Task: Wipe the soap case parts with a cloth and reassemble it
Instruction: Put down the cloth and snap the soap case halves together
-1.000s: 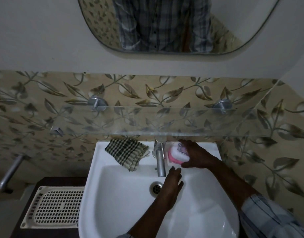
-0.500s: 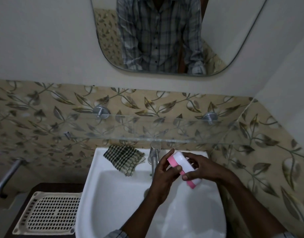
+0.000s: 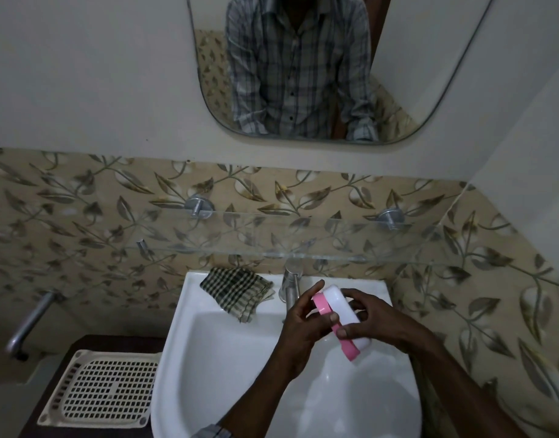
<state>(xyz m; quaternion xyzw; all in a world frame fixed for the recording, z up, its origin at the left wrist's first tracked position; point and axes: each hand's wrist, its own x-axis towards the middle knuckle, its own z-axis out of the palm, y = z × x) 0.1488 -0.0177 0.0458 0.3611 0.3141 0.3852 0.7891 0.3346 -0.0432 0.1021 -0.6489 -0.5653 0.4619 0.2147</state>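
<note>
I hold a soap case point(image 3: 340, 314) over the white sink point(image 3: 208, 349), tilted on its edge. It has a white half and a pink half, pressed together along their rims. My left hand point(image 3: 300, 327) grips the pink side with thumb and fingers. My right hand point(image 3: 373, 320) wraps the white side from the right. A folded green-and-white checked cloth point(image 3: 238, 290) lies on the sink's back rim at the left, apart from both hands.
A steel tap point(image 3: 290, 286) stands on the rim right behind my left hand. A glass shelf point(image 3: 271, 245) juts out above the sink. A cream perforated tray point(image 3: 104, 390) rests on a dark surface to the left. A metal pipe point(image 3: 31, 320) sticks out of the left wall.
My right hand lifted the soap case off the sink's back rim. My left hand rose from the basin and took hold of its pink side. The view tilted upward.
</note>
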